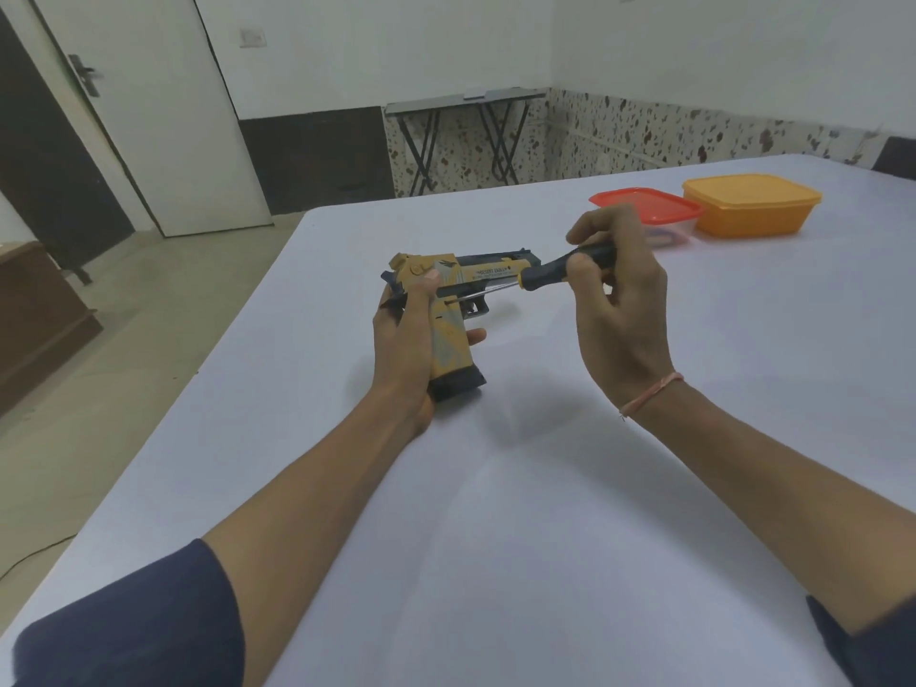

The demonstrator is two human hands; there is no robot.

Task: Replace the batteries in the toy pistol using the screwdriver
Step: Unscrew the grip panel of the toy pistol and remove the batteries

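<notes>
A yellow and dark blue toy pistol (490, 272) is held above the table, barrel pointing right. My left hand (404, 349) grips its handle from the left, thumb up along the frame. My right hand (617, 309) pinches the dark handle of a screwdriver (560, 272). The thin shaft slants down to the left, and its tip meets the pistol's side just above the grip, near the trigger. The pistol's dark base plate points toward me.
The table (545, 488) has a white cloth. At its far right stand a clear box with a red lid (659, 205) and an orange lidded box (751, 205). A folding table stands by the far wall, and the floor drops off on the left.
</notes>
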